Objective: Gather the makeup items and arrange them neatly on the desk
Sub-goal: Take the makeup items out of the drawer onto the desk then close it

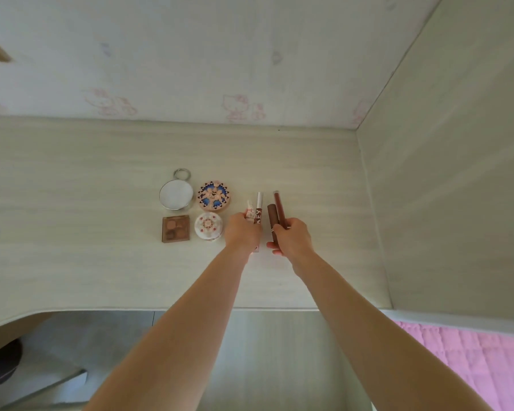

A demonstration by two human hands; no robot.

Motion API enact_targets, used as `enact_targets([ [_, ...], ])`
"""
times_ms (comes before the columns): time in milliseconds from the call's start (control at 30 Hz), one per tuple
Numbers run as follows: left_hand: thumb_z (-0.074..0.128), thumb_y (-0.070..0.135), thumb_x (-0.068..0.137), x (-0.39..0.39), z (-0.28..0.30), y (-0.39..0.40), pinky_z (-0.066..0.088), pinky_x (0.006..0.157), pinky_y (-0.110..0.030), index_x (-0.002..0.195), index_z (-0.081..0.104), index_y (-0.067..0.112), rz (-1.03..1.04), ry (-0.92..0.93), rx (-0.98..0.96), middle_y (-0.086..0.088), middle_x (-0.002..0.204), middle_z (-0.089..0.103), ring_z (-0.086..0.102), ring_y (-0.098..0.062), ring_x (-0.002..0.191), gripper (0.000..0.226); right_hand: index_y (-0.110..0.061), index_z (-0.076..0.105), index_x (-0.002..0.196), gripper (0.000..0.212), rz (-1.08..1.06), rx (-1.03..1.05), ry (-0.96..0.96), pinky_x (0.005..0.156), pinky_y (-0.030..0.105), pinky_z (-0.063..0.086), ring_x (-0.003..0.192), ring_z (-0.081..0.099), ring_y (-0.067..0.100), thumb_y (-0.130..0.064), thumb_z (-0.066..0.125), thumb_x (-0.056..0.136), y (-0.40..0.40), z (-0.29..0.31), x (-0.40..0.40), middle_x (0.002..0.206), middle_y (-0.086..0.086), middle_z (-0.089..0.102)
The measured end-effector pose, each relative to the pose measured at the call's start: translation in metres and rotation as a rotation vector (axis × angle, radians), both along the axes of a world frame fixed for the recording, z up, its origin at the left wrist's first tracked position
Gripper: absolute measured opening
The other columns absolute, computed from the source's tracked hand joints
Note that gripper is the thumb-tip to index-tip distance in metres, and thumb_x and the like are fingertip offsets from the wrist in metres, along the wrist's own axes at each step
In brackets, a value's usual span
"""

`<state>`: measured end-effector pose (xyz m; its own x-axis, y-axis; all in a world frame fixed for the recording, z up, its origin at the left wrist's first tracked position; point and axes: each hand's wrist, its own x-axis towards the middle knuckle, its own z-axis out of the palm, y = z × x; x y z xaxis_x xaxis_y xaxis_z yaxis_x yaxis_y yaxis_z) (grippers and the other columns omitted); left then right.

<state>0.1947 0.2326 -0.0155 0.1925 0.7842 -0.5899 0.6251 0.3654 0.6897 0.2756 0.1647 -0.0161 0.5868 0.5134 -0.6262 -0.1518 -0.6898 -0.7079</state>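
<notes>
While both arms reach out over the pale table (101,232), the left hand (242,232) grips two slim tubes (256,213), one white-capped, and the right hand (293,237) grips two brown tubes (275,215), all four pointing toward the wall. Left of the hands sit four pieces in a tidy square: a round mirror (175,193), a patterned round compact (213,196), a brown square palette (175,229) and a small white round case (208,226).
</notes>
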Motion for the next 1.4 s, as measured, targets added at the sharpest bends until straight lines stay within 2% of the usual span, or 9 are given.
enact_targets([
  [100,0.055,0.012,0.088,0.009,-0.002,0.010,0.040,0.044,-0.026,0.098,0.066,0.008,-0.061,0.066,0.019,-0.007,0.079,0.063,0.057,-0.021,0.061,0.015,-0.009,0.057,0.108,0.019,0.037,-0.048,-0.059,0.063,0.037,0.059,0.067,0.070,0.021,-0.017,0.049,0.092,0.014,-0.007,0.006,0.096,0.007,0.067],
  [200,0.057,0.012,0.087,0.013,-0.005,0.018,0.047,0.052,-0.030,0.098,0.067,0.006,-0.060,0.088,0.013,-0.012,0.086,0.068,0.064,-0.027,0.073,0.016,-0.008,0.063,0.106,0.023,0.089,-0.090,-0.147,0.076,0.047,0.057,0.082,0.068,0.030,-0.020,0.053,0.089,0.023,-0.010,0.009,0.094,0.011,0.068],
  [333,0.061,0.013,0.085,0.014,-0.009,0.026,0.051,0.059,-0.033,0.099,0.067,0.005,-0.028,0.105,0.012,-0.015,0.090,0.069,0.067,-0.030,0.078,0.017,-0.013,0.064,0.104,0.022,0.145,-0.113,-0.190,0.077,0.041,0.056,0.084,0.066,0.031,-0.023,0.056,0.087,0.031,-0.010,0.008,0.093,0.010,0.069],
  [533,0.068,0.013,0.081,0.012,-0.013,0.035,0.047,0.062,-0.032,0.099,0.065,0.003,-0.028,0.122,0.015,-0.013,0.088,0.067,0.064,-0.028,0.080,0.020,-0.015,0.062,0.095,0.016,0.194,-0.113,-0.259,0.059,0.027,0.042,0.074,0.060,0.020,-0.029,0.059,0.088,0.038,-0.011,0.007,0.084,0.000,0.064],
  [800,0.061,0.010,0.084,0.008,-0.013,0.033,0.031,0.043,-0.022,0.097,0.063,0.004,-0.040,0.166,0.105,-0.008,0.079,0.063,0.060,-0.023,0.071,0.015,-0.011,0.061,0.092,0.012,0.222,-0.071,-0.320,0.069,0.033,0.052,0.079,0.064,0.025,-0.021,0.056,0.089,0.041,-0.008,0.009,0.088,0.007,0.067],
  [1000,0.055,0.008,0.087,0.012,-0.009,0.031,0.042,0.056,-0.028,0.105,0.058,0.005,-0.033,0.182,0.128,-0.013,0.097,0.066,0.063,-0.026,0.084,0.019,-0.007,0.060,0.094,0.017,0.241,-0.084,-0.334,0.072,0.047,0.056,0.075,0.067,0.034,-0.022,0.053,0.090,0.037,-0.007,0.012,0.090,0.012,0.067],
  [1100,0.049,0.008,0.092,0.013,-0.009,0.032,0.036,0.046,-0.021,0.105,0.055,0.005,-0.027,0.182,0.165,-0.013,0.100,0.064,0.056,-0.017,0.067,0.014,-0.009,0.059,0.095,0.015,0.256,-0.079,-0.341,0.072,0.042,0.055,0.078,0.066,0.032,-0.023,0.054,0.091,0.034,-0.007,0.013,0.091,0.012,0.067],
  [1200,0.045,0.008,0.095,0.013,-0.008,0.032,0.039,0.057,-0.025,0.108,0.055,0.002,-0.057,0.207,0.221,-0.016,0.108,0.061,0.056,-0.023,0.082,0.018,-0.010,0.061,0.101,0.014,0.312,-0.082,-0.382,0.070,0.031,0.048,0.085,0.063,0.025,-0.017,0.054,0.090,0.031,-0.007,0.013,0.094,0.008,0.067],
  [1400,0.048,0.000,0.090,0.013,-0.005,0.030,0.041,0.083,-0.037,0.115,0.054,-0.002,-0.128,0.281,0.267,-0.019,0.122,0.049,0.048,-0.033,0.111,0.025,-0.017,0.060,0.108,0.018,0.387,-0.135,-0.463,0.072,0.035,0.051,0.090,0.062,0.024,-0.021,0.053,0.091,0.028,-0.004,0.011,0.101,0.003,0.066],
])
